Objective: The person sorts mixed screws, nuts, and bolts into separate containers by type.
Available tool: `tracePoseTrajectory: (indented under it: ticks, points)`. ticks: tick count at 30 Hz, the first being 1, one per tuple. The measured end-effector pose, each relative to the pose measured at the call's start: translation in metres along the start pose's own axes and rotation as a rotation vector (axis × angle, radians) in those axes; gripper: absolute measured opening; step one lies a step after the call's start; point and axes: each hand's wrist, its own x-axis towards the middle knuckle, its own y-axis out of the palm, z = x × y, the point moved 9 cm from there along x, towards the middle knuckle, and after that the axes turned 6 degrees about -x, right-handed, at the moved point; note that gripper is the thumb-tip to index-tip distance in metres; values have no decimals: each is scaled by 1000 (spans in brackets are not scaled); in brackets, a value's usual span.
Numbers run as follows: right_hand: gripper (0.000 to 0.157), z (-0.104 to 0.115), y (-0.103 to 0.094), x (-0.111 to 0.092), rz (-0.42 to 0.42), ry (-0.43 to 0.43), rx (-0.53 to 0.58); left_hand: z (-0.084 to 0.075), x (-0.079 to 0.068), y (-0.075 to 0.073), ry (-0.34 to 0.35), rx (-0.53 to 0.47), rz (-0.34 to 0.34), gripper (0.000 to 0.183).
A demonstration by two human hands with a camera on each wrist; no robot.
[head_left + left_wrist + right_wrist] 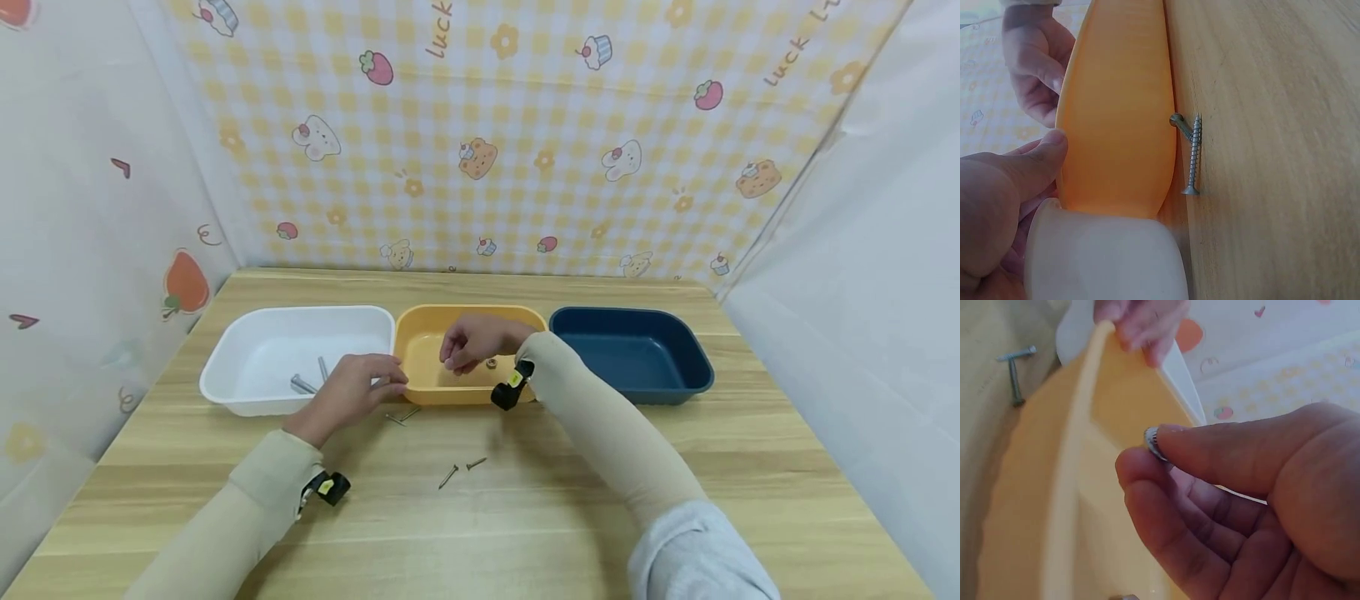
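Note:
Between thumb and forefinger, my right hand [480, 340] pinches a small silver nut [1154, 444] with a ridged face, held over the yellow bin [442, 396]. Inside that bin, another nut [491, 363] lies on the floor near the right wrist. At the bin's near left corner, my left hand [358, 387] grips the rim, its thumb [1054, 140] on the outer side and its fingers partly hidden behind the rim. Two screws [1194, 156] lie crossed on the table just in front of the bin, close to the left hand.
To the left stands a white bin [247, 404] holding several bolts [302, 384]; it adjoins the yellow one. A dark blue bin [630, 350] is on the right. Two more screws [448, 477] lie on the wooden table [480, 550] nearer the front. A patterned cloth [555, 108] hangs behind.

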Motion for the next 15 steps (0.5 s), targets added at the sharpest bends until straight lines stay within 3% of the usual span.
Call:
tracePoseTrajectory:
  ticks: [15]
  points:
    - [7, -32, -15, 23, -6, 132, -4, 6, 0, 3, -59, 1, 34, 7]
